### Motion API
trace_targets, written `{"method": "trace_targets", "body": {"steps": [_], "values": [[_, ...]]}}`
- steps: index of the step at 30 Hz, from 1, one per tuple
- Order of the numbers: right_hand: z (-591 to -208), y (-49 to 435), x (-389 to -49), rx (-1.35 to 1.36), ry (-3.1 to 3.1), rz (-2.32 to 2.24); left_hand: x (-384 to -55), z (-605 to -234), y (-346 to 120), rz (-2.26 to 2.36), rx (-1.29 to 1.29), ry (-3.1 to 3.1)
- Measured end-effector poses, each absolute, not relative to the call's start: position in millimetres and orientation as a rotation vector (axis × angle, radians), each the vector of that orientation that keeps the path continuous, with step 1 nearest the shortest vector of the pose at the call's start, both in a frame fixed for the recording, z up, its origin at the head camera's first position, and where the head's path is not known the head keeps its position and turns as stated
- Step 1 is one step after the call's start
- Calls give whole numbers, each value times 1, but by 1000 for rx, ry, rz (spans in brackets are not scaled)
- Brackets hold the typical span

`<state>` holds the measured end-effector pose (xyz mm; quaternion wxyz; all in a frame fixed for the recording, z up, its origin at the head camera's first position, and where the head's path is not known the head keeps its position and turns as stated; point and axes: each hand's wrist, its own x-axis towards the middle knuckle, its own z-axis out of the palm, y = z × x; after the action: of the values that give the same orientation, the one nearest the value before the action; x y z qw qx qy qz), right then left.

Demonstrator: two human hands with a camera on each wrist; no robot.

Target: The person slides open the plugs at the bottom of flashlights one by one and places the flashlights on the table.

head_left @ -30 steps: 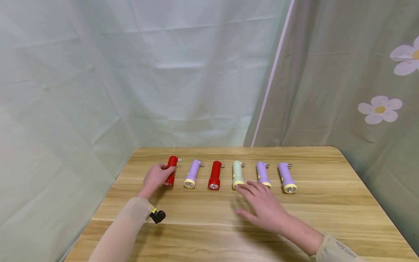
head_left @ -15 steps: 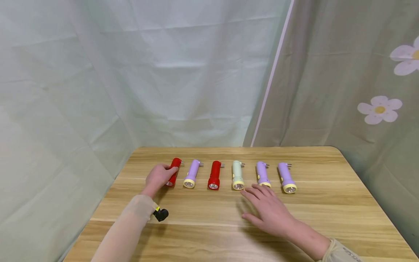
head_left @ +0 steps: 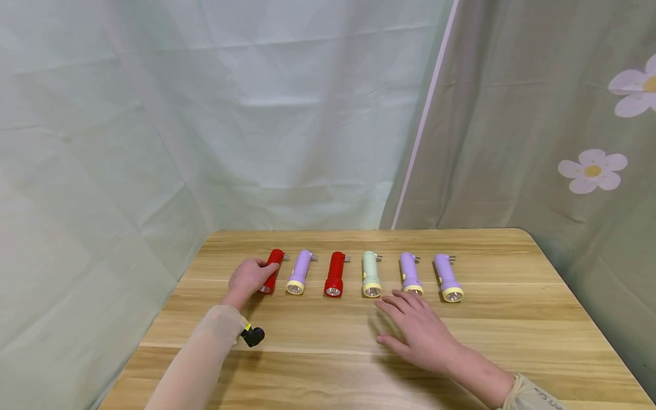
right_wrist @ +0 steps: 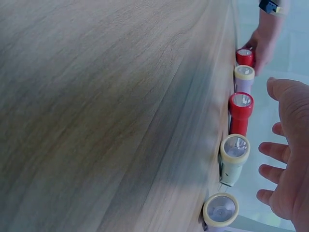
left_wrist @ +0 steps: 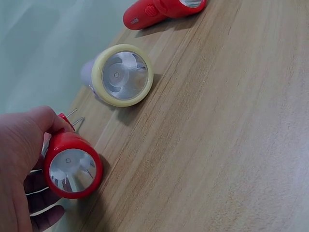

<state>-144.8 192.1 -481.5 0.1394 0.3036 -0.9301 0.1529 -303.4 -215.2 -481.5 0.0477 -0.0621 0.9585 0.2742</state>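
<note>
My left hand [head_left: 249,278] holds the leftmost red flashlight [head_left: 275,257] on the table, thumb over its body. In the left wrist view this flashlight's lens [left_wrist: 72,171] faces the camera, with two plug prongs showing behind, and the fingers lie along its far side. To its right comes a purple flashlight [head_left: 301,265] with a cream rim, then a second red flashlight [head_left: 336,270]. A pale green flashlight [head_left: 371,267] follows. My right hand [head_left: 422,336] is empty, fingers spread, just in front of another purple flashlight [head_left: 409,266], overlapping its lens end in the head view.
One more purple flashlight [head_left: 447,273] lies at the right end of the row. The wooden table [head_left: 318,364] extends toward me. Pale curtains [head_left: 307,114] hang right behind its far edge and along both sides.
The left hand has shifted the leftmost red flashlight slightly right and toward me, tilting it more. The right hand has drawn back a little from the pale green flashlight.
</note>
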Motion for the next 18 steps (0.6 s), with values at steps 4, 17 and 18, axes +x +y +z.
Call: {"method": "trace_targets", "body": {"steps": [4,17,18], "values": [[-482,192,-144,875,-2705,447,-302,-482,-215,838,-194,2916],[-483,192,-145,856,-2682,448,-303,-484,-216,845,-170,2872],[-484,193,-146,855,-2675,446,-303,-484,-217,844,-165,2867]]}}
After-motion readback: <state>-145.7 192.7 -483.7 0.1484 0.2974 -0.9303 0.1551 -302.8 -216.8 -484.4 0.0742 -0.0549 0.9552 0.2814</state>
